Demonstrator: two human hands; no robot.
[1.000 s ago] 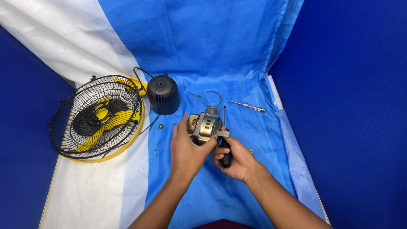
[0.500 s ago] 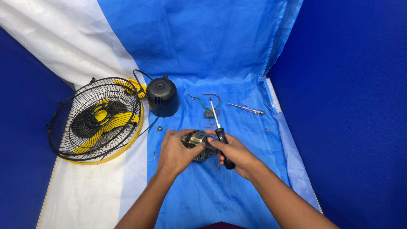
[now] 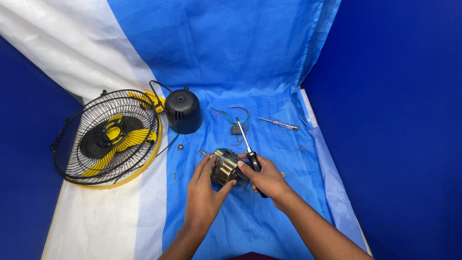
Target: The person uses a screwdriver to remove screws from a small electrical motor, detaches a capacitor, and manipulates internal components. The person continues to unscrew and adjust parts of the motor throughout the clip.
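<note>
While the left hand (image 3: 204, 195) cups one brass-coloured motor (image 3: 226, 167) on the blue sheet (image 3: 250, 67), the right hand (image 3: 267, 179) is closed around a black-handled screwdriver (image 3: 249, 153). Beyond the motor lie a second screwdriver (image 3: 279, 124), one black cover (image 3: 183, 111) and one fan cage (image 3: 107, 137).

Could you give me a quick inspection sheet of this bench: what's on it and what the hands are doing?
Surface: blue and white cloth.
Job's things: brass-coloured fan motor; black-handled screwdriver.
Clutter: caged yellow fan, black motor cover, second screwdriver, loose screws.
Hands: left hand cups the motor; right hand grips the screwdriver.
Cables: coloured wires near a small black part.
Surroundings: dark blue backdrop.
</note>
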